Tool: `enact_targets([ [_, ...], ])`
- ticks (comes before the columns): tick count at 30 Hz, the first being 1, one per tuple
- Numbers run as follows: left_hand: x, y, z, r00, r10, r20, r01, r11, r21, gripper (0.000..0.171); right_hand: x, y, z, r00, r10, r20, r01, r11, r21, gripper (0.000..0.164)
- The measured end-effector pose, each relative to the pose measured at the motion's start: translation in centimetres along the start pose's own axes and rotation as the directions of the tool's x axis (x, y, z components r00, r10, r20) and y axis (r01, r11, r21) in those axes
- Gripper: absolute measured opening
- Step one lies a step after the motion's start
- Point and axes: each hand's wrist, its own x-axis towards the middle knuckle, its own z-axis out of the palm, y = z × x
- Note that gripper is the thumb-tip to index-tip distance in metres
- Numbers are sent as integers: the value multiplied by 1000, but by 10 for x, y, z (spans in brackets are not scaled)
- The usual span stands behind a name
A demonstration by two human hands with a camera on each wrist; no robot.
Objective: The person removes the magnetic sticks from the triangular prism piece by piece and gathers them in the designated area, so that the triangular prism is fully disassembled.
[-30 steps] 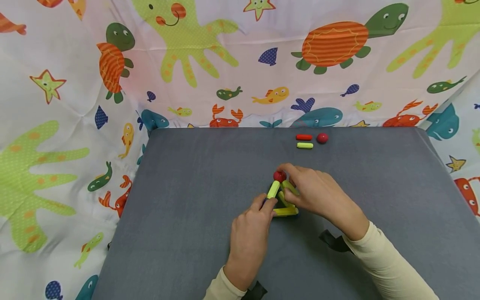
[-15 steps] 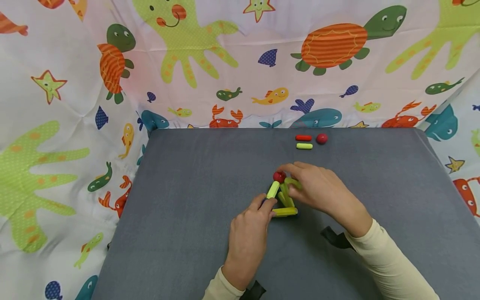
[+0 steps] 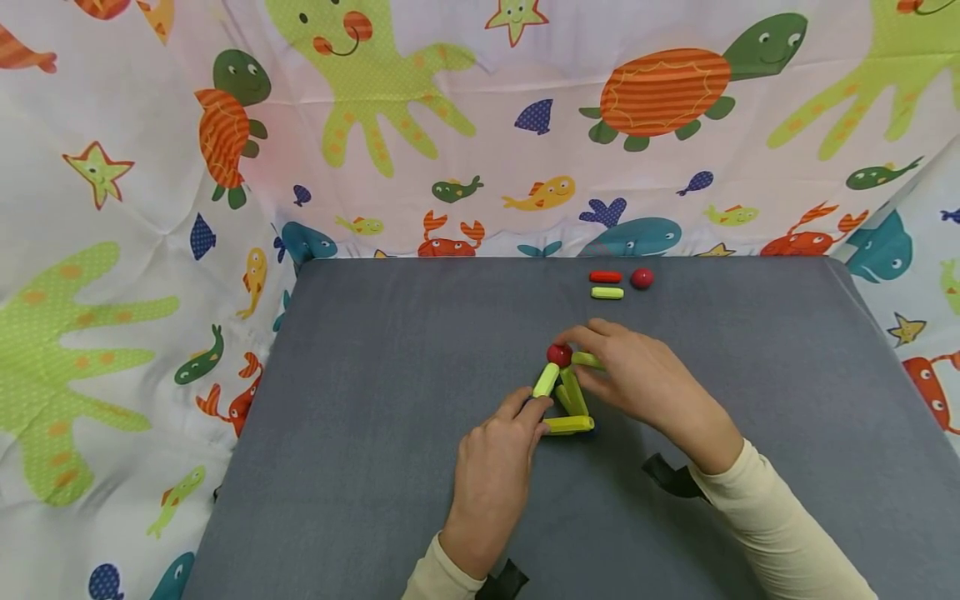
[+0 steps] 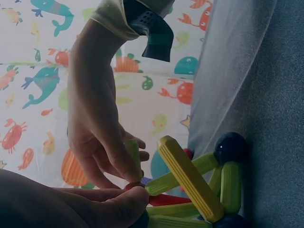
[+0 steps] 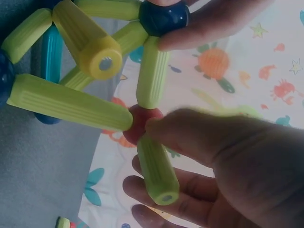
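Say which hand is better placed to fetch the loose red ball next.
Probably the right hand: nearer the loose red ball, though pinching the joined red ball. The left hand is farther, its grip on a blue ball.

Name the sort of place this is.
Probably an indoor play area, perhaps staged: a gray-covered table, a cartoon sea-animal cloth hanging behind it, and a rod-and-ball toy being handled.

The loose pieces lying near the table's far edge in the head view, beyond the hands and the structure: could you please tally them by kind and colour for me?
Red stick: 1
Yellow-green stick: 1
Red ball: 1
Total: 3
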Motion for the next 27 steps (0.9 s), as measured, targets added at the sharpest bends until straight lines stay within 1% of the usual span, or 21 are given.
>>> enact_targets([
  [3,0,0,-1,1000,6,1,-6,1000,-1,36,-1,-1,2,999,25,-27,-25,1000,-3,38],
  [6,1,-1,-1,1000,10,1,-10,1000,-3,36,-1,-2,2,997,62,-41,-63,998,-13,32],
  [9,1,-1,-2,1000,7,0,-7,1000,-5,36,0,-1,3,996,78,-49,-80,996,-30,26],
  [16,0,-2,-3,1000,8,8,-8,1000,-14,36,1,0,6,995,56,-79,-61,995,-74,23],
  [21,0,-4,-3,1000,13,11,-13,1000,-13,37,3,4,8,995,33,-95,-40,996,-78,18],
  [27,1,-5,-4,1000,15,12,-15,1000,-21,37,4,14,12,996,30,-85,-35,998,-59,23],
])
